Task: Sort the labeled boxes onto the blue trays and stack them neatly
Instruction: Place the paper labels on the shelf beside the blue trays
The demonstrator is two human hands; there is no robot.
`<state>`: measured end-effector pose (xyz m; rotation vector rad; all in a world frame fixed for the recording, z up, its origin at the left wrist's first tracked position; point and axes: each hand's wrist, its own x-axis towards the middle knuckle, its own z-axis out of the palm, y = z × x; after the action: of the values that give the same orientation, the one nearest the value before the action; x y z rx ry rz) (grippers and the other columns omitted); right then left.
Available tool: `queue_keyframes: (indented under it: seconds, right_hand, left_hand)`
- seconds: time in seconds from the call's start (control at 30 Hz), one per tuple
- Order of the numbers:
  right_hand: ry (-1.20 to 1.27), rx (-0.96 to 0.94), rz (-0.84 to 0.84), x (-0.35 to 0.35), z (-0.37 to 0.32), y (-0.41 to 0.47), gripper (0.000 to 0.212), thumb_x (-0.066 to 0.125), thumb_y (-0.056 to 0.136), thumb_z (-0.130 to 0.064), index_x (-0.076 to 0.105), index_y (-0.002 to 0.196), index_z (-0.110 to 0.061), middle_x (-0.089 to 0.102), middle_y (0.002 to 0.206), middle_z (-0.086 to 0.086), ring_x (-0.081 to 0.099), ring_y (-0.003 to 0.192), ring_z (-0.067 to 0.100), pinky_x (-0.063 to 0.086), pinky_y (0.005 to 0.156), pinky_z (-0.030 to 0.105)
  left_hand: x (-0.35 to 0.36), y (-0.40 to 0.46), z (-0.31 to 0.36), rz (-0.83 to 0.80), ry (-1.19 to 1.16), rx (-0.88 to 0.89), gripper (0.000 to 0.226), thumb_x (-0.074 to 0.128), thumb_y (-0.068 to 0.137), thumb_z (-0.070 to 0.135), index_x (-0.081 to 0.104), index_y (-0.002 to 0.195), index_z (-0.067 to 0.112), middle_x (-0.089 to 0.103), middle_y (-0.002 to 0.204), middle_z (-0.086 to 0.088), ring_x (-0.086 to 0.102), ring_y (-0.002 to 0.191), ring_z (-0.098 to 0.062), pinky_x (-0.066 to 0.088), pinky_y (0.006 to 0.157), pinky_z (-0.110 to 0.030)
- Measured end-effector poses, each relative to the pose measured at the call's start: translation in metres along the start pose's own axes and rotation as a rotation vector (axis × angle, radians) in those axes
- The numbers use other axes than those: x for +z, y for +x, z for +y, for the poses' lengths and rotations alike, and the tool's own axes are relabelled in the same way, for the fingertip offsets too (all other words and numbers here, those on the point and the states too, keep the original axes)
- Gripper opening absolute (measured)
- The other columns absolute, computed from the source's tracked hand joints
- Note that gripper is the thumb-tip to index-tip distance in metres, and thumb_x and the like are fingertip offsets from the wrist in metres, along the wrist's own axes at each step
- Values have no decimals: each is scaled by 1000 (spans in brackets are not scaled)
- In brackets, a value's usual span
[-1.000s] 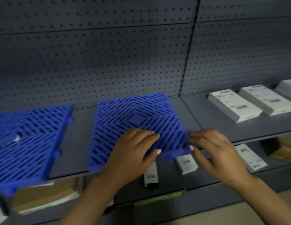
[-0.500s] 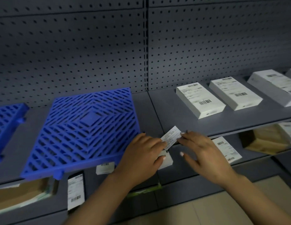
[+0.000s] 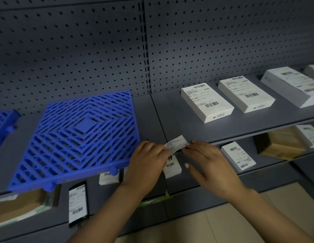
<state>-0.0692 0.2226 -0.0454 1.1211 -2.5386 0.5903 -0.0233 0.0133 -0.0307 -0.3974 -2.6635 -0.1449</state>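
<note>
Head view: both hands meet at the lower centre of the frame, just off the front edge of the upper shelf [image 3: 240,127]. The left hand [image 3: 147,162] has its fingers curled, pinching the left end of a small paper label [image 3: 176,143] between thumb and fingertips. The right hand [image 3: 210,165] pinches the label's right end with its thumb and forefinger, while its other fingers lie spread and relaxed below. The label is tilted, its right end higher, held in the air between the two hands.

At centre left, a blue tray [image 3: 79,139] with a diamond lattice lies on the upper shelf, its front edge overhanging the shelf lip; nothing rests on it. A second blue tray [image 3: 3,125] shows only in part at the far left edge. On the same shelf at the right, white labeled boxes lie flat side by side: one box [image 3: 207,104] nearest the centre, a second box [image 3: 245,93] to its right, and a third box [image 3: 289,85] at the right edge of the frame.

On the lower shelf [image 3: 187,183], below the hands, lie smaller white boxes [image 3: 237,155], a dark box with a white label [image 3: 77,202] at lower left, and brown cardboard cartons [image 3: 280,144] at the right. A grey perforated back panel [image 3: 73,50] fills the upper half of the frame.
</note>
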Motion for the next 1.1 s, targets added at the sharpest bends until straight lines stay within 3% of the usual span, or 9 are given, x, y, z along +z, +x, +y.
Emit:
queue_keyframes:
  seconds: [0.17, 0.27, 0.43, 0.6, 0.83, 1.0, 1.1]
  right_hand:
    - [15, -16, 54, -8, -6, 2, 40, 62, 84, -24, 62, 122, -13, 60, 124, 3, 53, 120, 22, 45, 97, 39]
    - [27, -65, 109, -10, -16, 8, 37, 64, 82, -18, 64, 119, -12, 59, 124, 3, 53, 118, 20, 43, 97, 34]
    - [64, -172, 223, -3, -43, 26, 17, 64, 84, -13, 71, 99, -9, 67, 108, 4, 59, 106, 22, 49, 85, 39]
    - [130, -245, 256, 16, -82, 53, 16, 59, 89, -16, 72, 93, -8, 69, 102, 3, 63, 99, 22, 51, 81, 40]
    - [172, -273, 177, 46, -135, 78, 16, 65, 85, -18, 71, 98, -12, 70, 103, 0, 64, 97, 20, 52, 83, 38]
    - [143, -277, 120, 60, -157, 84, 18, 65, 85, -17, 71, 102, -14, 69, 105, -2, 63, 99, 19, 52, 83, 37]
    - [118, -260, 125, 62, -167, 86, 19, 61, 87, -18, 71, 103, -15, 68, 105, -2, 61, 100, 18, 51, 83, 35]
  left_hand:
    - [-7, -8, -6, 105, -106, 35, 29, 84, 64, 12, 75, 90, 18, 71, 94, 3, 63, 87, -19, 50, 80, -34]
    - [-22, -18, -13, 186, -146, 65, 19, 74, 75, 15, 74, 94, 17, 70, 97, 3, 60, 91, -16, 48, 79, -31]
    - [-46, -43, -41, 285, -135, 105, 17, 60, 88, 21, 75, 93, 15, 71, 96, 3, 60, 90, -15, 49, 75, -31]
    - [-62, -84, -85, 246, -24, 128, 18, 62, 86, 20, 73, 100, 16, 70, 101, 1, 60, 96, -18, 52, 77, -35]
    - [-78, -127, -134, 246, -93, 24, 23, 61, 83, 18, 64, 106, 20, 68, 103, 0, 58, 97, -16, 55, 74, -36]
    - [-82, -145, -155, 189, -173, 4, 58, 85, 64, 0, 56, 111, 19, 57, 112, 3, 59, 96, -16, 57, 72, -34]
    - [-80, -150, -163, 210, -189, 7, 41, 74, 76, 8, 57, 112, 19, 60, 112, 1, 59, 99, -15, 57, 76, -33]
